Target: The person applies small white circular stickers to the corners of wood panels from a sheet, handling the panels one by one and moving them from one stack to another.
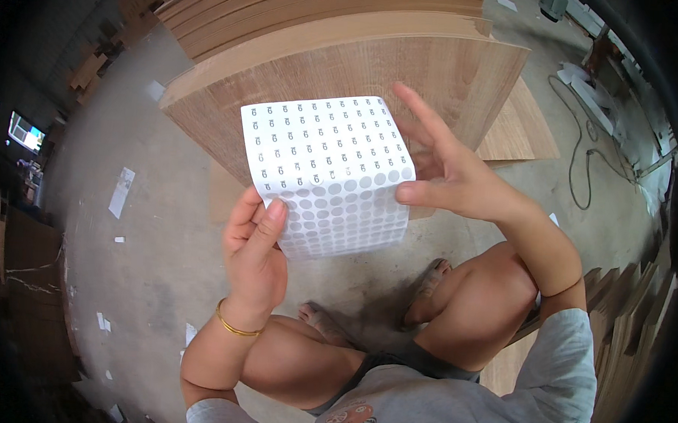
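A white sticker sheet (319, 139) is held up in front of me, bent across its middle. Its upper part carries rows of small dark printed marks, and the lower part shows rows of grey round spots. My left hand (256, 246) pinches the sheet's left edge near the bend, thumb in front and fingers behind. At the right edge, the thumb of my right hand (450, 171) presses on the front while some fingers reach behind it. The index finger there points up, off the sheet. What those rear fingers touch is partly hidden.
Just beyond the sheet stands a wood-grain panel (466, 81), with stacked boards (325, 14) behind it. More panels (629, 322) stand upright at my right. A cable (584, 146) lies on the far-right floor. Paper scraps (122, 191) dot the concrete floor (155, 264) at left.
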Tool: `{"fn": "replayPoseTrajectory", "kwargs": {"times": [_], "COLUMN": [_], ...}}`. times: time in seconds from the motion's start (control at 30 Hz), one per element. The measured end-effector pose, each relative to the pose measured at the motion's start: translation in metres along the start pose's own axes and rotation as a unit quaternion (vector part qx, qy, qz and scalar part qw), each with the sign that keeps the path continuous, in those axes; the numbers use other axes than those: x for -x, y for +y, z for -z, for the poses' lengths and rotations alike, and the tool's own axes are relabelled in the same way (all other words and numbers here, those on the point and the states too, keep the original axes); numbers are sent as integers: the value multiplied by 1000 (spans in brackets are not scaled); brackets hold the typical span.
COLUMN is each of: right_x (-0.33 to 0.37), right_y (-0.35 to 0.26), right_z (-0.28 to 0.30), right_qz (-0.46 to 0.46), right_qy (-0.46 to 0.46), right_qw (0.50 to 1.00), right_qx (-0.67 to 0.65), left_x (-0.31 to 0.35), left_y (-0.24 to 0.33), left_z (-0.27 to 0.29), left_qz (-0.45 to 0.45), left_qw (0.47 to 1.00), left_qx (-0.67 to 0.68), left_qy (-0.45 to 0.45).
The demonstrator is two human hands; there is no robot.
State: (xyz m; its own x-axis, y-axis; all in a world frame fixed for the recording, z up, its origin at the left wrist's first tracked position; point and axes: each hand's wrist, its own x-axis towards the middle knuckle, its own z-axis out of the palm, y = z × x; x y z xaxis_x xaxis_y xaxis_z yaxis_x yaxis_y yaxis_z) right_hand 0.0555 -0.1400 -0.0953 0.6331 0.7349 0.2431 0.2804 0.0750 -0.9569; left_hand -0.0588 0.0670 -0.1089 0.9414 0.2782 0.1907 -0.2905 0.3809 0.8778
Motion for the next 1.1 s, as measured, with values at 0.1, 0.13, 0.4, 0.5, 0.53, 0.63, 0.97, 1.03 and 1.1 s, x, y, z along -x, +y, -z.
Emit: {"fn": "replayPoseTrajectory", "kwargs": {"times": [0.1, 0.13, 0.4, 0.5, 0.53, 0.63, 0.97, 1.03, 1.1], "right_x": [0, -2, 5, 8, 9, 11, 13, 11, 7], "right_y": [-8, -9, -10, -12, -12, -13, -19, -21, -25], "right_z": [-6, -10, -16, -12, -12, -9, -7, -3, 0], "right_qz": [-92, -24, 151, 115, 89, 47, -49, 5, 58], "right_qy": [16, 31, 55, 20, 35, 52, 53, 55, 55], "right_qw": [983, 995, 975, 983, 991, 995, 997, 994, 971], "right_qx": [-158, -93, 155, 140, 97, 68, -26, 99, 223], "left_x": [-8, -9, -7, -5, -5, -6, -21, -20, -15], "left_y": [-1, -2, -5, -5, -5, -4, 9, 7, 0], "left_z": [0, -1, -18, -20, -19, -16, -14, -14, -21], "left_qz": [24, 47, 98, 74, 75, 38, -212, -185, -144], "left_qw": [999, 998, 994, 997, 996, 993, 910, 899, 947], "left_qx": [19, 27, -35, -29, -48, -113, -340, -364, -275], "left_qy": [-8, -19, -10, 8, -5, -12, -111, -157, -81]}}
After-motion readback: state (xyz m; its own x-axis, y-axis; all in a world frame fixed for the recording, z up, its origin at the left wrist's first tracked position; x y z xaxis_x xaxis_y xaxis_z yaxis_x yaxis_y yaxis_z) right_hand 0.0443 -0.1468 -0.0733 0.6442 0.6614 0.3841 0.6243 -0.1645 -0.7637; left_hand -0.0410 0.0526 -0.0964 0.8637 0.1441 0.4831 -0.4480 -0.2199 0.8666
